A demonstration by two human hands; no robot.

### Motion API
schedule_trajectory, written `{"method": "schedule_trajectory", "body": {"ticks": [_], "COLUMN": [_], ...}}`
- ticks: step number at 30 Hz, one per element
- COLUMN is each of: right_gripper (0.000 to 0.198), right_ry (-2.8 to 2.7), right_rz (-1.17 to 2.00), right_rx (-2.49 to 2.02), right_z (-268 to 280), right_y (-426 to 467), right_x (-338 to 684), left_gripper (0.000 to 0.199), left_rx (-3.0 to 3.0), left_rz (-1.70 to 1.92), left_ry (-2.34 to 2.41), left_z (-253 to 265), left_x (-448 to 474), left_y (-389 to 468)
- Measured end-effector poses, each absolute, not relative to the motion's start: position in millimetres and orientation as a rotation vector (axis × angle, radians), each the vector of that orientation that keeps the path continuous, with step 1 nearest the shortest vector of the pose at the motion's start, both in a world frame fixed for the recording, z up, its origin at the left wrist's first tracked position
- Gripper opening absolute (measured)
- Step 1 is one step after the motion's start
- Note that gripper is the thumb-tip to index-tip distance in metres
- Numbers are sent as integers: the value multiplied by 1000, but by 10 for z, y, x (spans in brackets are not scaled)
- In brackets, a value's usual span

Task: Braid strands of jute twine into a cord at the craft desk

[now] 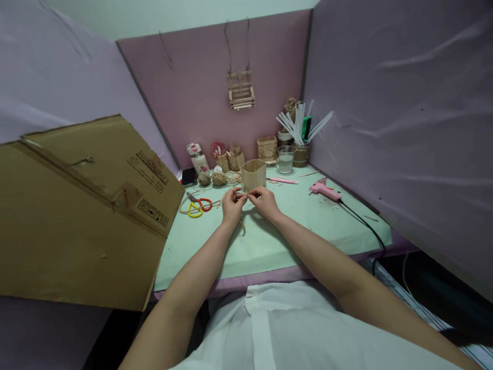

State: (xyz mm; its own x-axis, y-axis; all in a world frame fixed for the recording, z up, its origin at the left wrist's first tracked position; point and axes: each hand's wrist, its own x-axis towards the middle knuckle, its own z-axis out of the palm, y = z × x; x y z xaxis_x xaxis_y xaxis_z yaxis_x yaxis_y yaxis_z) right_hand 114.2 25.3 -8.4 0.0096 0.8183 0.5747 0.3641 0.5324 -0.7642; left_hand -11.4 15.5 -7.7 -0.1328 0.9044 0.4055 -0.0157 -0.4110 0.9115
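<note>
My left hand (233, 204) and my right hand (265, 202) meet above the table, fingertips pinched together almost touching. Between them they hold a thin tan strand of twine, mostly hidden by the fingers. Its loose end (242, 227) hangs below my left hand. More tan twine (184, 210) loops out to the left, around the scissors (199, 204) with red and yellow handles. Just behind my hands stands a holder made of wooden sticks (253, 176), upright. Two balls of twine (219, 178) lie behind and to the left.
A pink glue gun (325, 190) lies at the right, its black cord running over the table edge. A cup of water (285, 160), a pot of white glue sticks (301, 154), a bottle (198, 160) and a phone (189, 177) line the back. A cardboard box (96, 216) flanks the left.
</note>
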Motion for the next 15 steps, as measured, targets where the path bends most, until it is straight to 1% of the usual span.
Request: {"method": "schedule_trajectory", "body": {"ticks": [4, 9, 12, 15], "right_gripper": [9, 6, 6, 5], "right_ry": [-1609, -1602, -1599, -1634], "right_rz": [482, 473, 494, 533], "right_rx": [-1009, -1022, -1020, -968], "right_z": [-82, -82, -89, -89], "right_y": [247, 243, 241, 227], "right_x": [1148, 1136, 1117, 1101], "left_gripper": [31, 37, 38, 29], "left_rx": [1413, 1328, 1119, 755], "left_rz": [1615, 1617, 1617, 1398], "left_ry": [1063, 1071, 1063, 1046], "left_z": [-67, -48, -23, 17], "left_x": [-113, -70, -60, -113], "left_y": [139, 122, 119, 121]}}
